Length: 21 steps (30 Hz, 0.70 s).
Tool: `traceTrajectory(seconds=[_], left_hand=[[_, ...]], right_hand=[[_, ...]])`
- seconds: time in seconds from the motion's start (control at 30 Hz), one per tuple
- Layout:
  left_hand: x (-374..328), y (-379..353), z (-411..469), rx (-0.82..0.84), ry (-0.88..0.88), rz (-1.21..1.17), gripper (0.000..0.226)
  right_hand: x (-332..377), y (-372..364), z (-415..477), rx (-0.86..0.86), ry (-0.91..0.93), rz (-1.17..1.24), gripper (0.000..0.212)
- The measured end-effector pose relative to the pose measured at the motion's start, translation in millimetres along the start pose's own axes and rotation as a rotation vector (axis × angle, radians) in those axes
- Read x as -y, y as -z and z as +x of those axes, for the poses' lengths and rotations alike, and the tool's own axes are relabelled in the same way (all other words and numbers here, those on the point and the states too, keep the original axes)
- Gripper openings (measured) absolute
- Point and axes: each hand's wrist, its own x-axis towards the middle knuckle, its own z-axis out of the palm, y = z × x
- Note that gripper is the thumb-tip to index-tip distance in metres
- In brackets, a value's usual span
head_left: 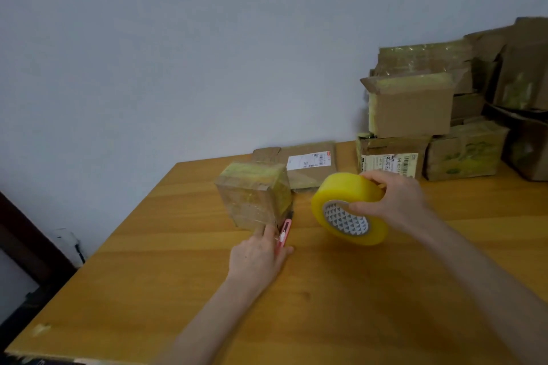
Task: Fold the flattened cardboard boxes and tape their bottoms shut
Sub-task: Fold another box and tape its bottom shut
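On the table [178, 275], taped box [255, 195] seems closed.

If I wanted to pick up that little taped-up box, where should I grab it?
I'd grab the small taped box by its two opposite side walls, coming down from above. Its top is flat and free, and it stands on the table. Keep off the near right corner: the left hand holds a pink cutter there.

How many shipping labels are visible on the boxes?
2: one label on the flattened box, a second label on the box behind the right hand. Others may be hidden.
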Motion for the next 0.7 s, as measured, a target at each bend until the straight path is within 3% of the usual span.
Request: traceTrajectory(seconds=[0.23,0.37,0.53,0.7], left_hand=[[-4,0,5,0.093,0.147,-0.157,0.029],[7,21,-16,0.037,0.08,-0.237,0.017],[19,71,-33,-0.062,0.001,-0.134,0.009],[26,96,-35,0.141,-0.09,-0.058,0.014]], right_hand=[[-3,1,1,0.005,-0.012,0.024,0.065],[-4,1,1,0.008,-0.022,0.042,0.065],[-5,2,1,0.024,-0.044,0.065,0.066],[-6,2,-1,0.02,-0.039,0.088,0.065]])
